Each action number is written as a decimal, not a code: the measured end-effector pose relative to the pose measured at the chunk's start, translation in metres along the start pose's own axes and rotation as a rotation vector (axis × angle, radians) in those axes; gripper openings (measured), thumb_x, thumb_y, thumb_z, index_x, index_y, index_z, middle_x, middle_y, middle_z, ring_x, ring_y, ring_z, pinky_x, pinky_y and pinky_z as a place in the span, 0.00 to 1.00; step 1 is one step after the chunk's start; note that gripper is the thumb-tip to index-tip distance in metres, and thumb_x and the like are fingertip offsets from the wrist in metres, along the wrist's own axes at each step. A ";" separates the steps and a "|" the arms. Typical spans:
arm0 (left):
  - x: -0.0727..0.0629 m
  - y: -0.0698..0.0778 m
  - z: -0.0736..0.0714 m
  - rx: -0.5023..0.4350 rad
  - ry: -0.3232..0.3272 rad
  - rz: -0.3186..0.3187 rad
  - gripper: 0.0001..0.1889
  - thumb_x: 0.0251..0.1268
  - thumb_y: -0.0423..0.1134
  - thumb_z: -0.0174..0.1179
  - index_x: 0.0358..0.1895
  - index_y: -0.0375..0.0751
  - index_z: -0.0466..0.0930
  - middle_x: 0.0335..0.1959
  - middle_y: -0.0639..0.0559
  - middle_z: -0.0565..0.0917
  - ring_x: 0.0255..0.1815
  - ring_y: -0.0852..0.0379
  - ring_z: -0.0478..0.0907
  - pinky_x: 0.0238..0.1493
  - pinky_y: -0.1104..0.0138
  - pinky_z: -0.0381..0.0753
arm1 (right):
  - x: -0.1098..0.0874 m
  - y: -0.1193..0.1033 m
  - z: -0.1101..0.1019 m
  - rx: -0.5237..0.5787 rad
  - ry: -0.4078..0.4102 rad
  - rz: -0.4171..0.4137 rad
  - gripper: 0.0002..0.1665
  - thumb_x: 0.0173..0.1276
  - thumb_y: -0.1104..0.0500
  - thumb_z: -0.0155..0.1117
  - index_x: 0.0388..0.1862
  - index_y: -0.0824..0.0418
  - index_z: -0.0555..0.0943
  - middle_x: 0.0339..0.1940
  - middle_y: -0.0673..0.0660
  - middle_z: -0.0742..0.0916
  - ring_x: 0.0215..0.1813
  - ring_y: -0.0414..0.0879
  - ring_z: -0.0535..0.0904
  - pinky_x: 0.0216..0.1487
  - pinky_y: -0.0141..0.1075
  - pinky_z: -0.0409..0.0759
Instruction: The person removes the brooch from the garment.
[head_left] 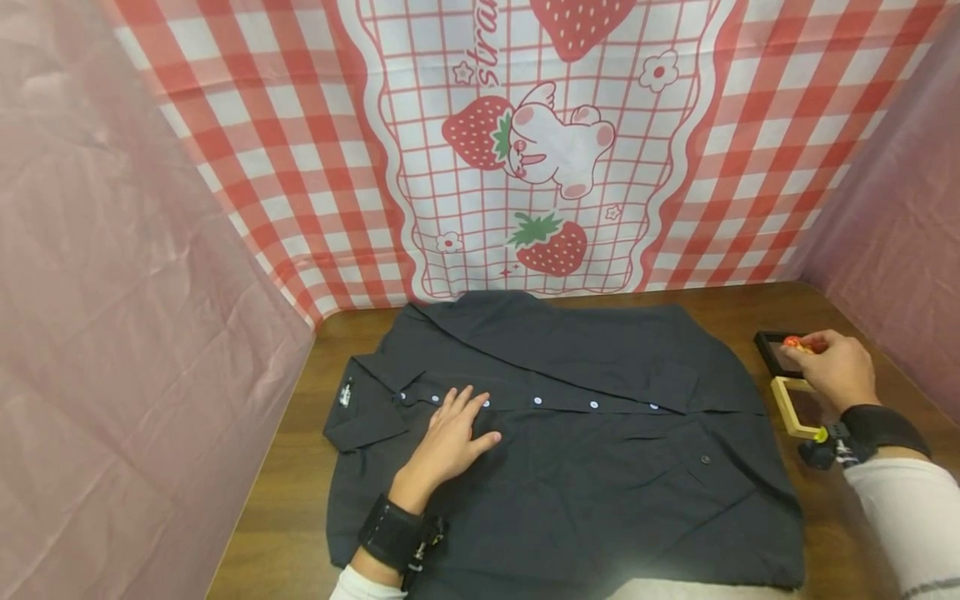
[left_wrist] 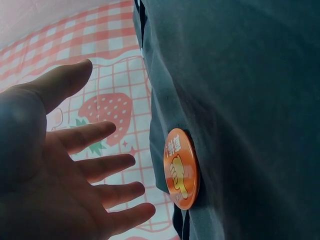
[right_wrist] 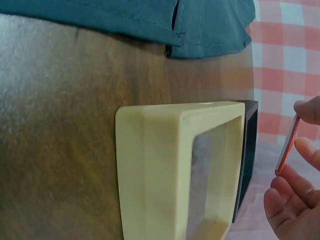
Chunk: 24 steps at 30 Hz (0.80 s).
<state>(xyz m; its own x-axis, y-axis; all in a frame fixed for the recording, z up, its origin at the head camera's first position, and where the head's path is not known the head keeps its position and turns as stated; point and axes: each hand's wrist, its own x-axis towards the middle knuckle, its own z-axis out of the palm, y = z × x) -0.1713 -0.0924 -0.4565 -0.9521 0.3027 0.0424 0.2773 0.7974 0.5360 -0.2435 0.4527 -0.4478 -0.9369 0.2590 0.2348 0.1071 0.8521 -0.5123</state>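
Observation:
A dark button-up shirt (head_left: 600, 500) lies spread on the table, its collar (head_left: 367, 417) at the left. Above the row of white buttons is my left hand (head_left: 450, 442), fingers spread and nothing in its grasp. In the left wrist view an orange round badge (left_wrist: 181, 170) with a yellow figure sits on the dark cloth beside those fingertips; the head view does not show it. My right hand (head_left: 843, 367) pinches a red and yellow round badge (head_left: 792, 342) over the black tray (head_left: 767, 354). Edge-on, this thin badge (right_wrist: 287, 145) shows between thumb and fingers in the right wrist view.
A pale yellow tray (head_left: 786, 408) stands just in front of the black one, right of the shirt. Brown wooden table (head_left: 277, 500) shows around the cloth. A checked strawberry curtain (head_left: 360, 167) hangs at the back, with pink cloth (head_left: 150, 333) at the sides.

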 end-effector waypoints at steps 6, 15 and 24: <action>-0.001 -0.002 0.001 -0.004 -0.007 -0.002 0.33 0.64 0.50 0.63 0.70 0.41 0.67 0.74 0.36 0.63 0.77 0.33 0.52 0.71 0.37 0.56 | 0.002 0.001 0.002 -0.002 0.005 0.034 0.29 0.69 0.49 0.59 0.50 0.76 0.75 0.47 0.80 0.79 0.47 0.73 0.71 0.37 0.49 0.64; 0.000 -0.003 -0.001 -0.003 -0.013 -0.011 0.32 0.64 0.50 0.63 0.69 0.42 0.68 0.74 0.36 0.63 0.78 0.33 0.52 0.71 0.38 0.57 | 0.009 0.008 0.002 -0.020 -0.045 0.111 0.33 0.69 0.45 0.59 0.51 0.77 0.74 0.46 0.80 0.80 0.44 0.71 0.74 0.32 0.43 0.66; 0.002 -0.005 -0.004 -0.016 -0.014 -0.037 0.32 0.64 0.50 0.63 0.69 0.43 0.69 0.75 0.37 0.62 0.78 0.34 0.51 0.71 0.38 0.56 | 0.017 0.006 0.003 -0.075 -0.096 0.078 0.32 0.66 0.45 0.61 0.46 0.77 0.75 0.42 0.80 0.80 0.42 0.72 0.74 0.36 0.52 0.69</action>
<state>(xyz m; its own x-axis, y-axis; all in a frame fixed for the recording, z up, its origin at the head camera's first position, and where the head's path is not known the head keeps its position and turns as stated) -0.1750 -0.0981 -0.4555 -0.9597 0.2809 0.0107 0.2401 0.7995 0.5505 -0.2599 0.4612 -0.4490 -0.9519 0.2840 0.1148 0.2020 0.8636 -0.4619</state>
